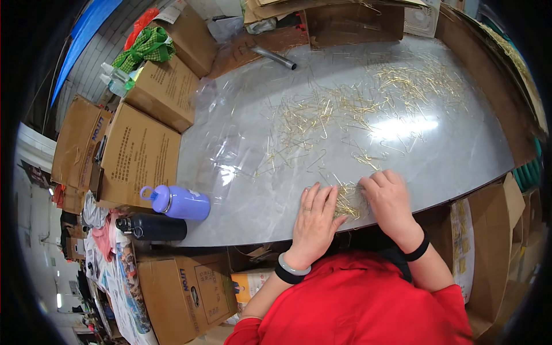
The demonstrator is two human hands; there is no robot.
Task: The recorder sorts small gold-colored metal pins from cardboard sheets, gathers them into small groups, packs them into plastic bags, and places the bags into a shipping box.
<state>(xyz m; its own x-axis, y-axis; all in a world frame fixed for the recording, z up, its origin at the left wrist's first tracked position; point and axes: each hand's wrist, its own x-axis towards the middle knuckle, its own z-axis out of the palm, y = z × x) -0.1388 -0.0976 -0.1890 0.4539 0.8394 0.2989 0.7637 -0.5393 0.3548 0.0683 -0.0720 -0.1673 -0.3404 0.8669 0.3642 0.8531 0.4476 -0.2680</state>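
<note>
A small heap of thin gold-coloured wire hooks (347, 202) lies near the table's front edge, between my two hands. On its left side my left hand (315, 219) rests with the fingers stretched out, the thumb touching the wires. My right hand (389, 202) is at the heap's right side, its fingers curled down and close together; whatever is under its fingertips is hidden. Beyond my hands, many more loose wire hooks (310, 118) are scattered over the grey table (454, 164), with a thicker tangle toward the far right.
At the table's left edge lie a purple bottle (187, 203) and a black bottle (158, 227). Cardboard boxes (141, 152) line the left side. Clear plastic bags (236, 158) lie left of the wires, a grey tube (275, 58) at the back. Cardboard walls (489, 75) border the right.
</note>
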